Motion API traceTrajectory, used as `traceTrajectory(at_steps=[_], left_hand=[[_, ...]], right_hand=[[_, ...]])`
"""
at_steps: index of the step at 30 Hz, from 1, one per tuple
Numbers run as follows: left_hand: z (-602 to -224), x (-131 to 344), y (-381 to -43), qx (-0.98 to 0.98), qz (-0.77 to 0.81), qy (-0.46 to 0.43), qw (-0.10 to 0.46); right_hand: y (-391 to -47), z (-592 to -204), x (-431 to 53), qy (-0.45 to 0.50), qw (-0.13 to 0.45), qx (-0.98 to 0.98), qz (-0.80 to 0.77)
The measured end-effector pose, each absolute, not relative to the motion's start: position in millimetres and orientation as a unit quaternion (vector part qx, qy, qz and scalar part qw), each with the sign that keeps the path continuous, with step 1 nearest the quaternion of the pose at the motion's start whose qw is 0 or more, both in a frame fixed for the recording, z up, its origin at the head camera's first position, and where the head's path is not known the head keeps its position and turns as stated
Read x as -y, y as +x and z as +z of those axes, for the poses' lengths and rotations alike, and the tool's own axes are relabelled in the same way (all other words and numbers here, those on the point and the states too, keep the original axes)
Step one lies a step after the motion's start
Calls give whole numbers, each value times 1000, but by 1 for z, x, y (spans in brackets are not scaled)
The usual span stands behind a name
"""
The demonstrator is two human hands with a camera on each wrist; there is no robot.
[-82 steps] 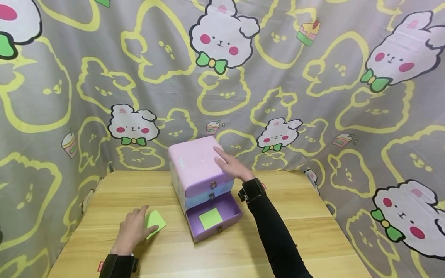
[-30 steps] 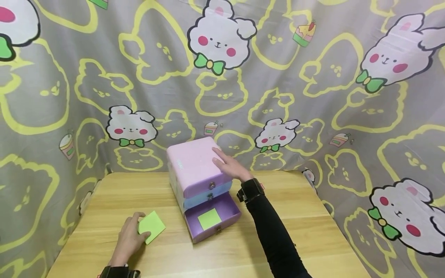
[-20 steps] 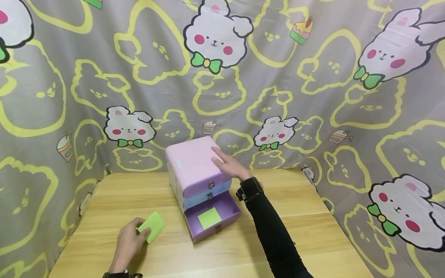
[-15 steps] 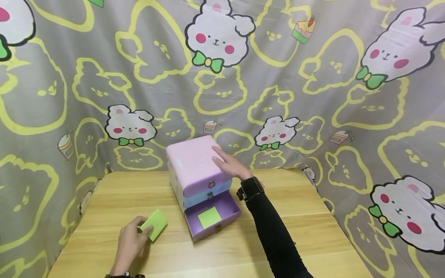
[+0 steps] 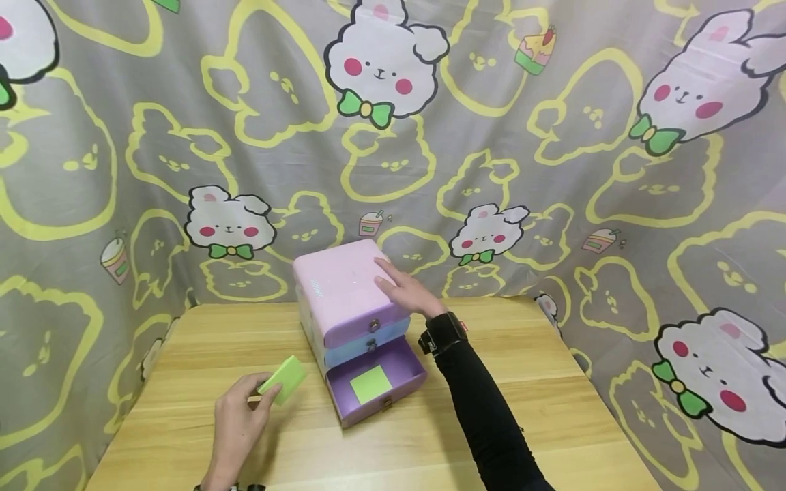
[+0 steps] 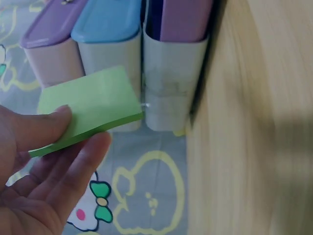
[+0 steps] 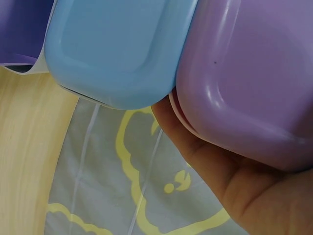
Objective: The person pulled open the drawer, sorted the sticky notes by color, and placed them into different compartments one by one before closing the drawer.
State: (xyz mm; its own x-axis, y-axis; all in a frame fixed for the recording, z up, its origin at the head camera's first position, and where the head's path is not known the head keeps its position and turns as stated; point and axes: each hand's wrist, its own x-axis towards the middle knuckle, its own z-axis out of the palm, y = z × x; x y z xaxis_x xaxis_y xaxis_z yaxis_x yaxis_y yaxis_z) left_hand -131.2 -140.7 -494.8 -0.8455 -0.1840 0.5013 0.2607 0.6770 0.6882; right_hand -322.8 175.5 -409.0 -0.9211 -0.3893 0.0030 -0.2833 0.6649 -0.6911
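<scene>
My left hand pinches a green sticky note pad above the table, left of a small drawer cabinet. In the left wrist view the thumb lies on the pad's face and the fingers are beneath it. The cabinet has a pink top, a purple top drawer, a blue middle drawer and a purple bottom drawer pulled out. Inside the bottom drawer lies a green sticky note pad. My right hand rests over the cabinet's top right edge, some fingers extended on top and the rest hidden along the side.
The cabinet stands on a wood-grain table. Behind and on both sides hangs a grey curtain printed with rabbits and yellow outlines. Small metal latches sit on the drawer fronts.
My left hand has picked the sticky note pad up off the table, tilted it and moved it up and right towards the cabinet. My right hand stays on the cabinet.
</scene>
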Motion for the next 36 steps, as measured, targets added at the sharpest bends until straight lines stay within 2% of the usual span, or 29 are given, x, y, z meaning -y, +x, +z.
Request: traceTrajectory(at_steps=[10, 23, 32, 36], left_hand=[[-489, 130, -132, 821, -385, -144, 397], [-493, 100, -139, 782, -410, -222, 414], [-502, 76, -155, 789, -408, -246, 388], [-507, 68, -162, 784, -398, -261, 399]], right_hand=[[-322, -410, -177, -183, 74, -909, -368], [-319, -409, -176, -182, 82, -904, -378], [-319, -409, -178, -180, 78, -907, -373], [-319, -407, -175, -187, 74, -908, -368]])
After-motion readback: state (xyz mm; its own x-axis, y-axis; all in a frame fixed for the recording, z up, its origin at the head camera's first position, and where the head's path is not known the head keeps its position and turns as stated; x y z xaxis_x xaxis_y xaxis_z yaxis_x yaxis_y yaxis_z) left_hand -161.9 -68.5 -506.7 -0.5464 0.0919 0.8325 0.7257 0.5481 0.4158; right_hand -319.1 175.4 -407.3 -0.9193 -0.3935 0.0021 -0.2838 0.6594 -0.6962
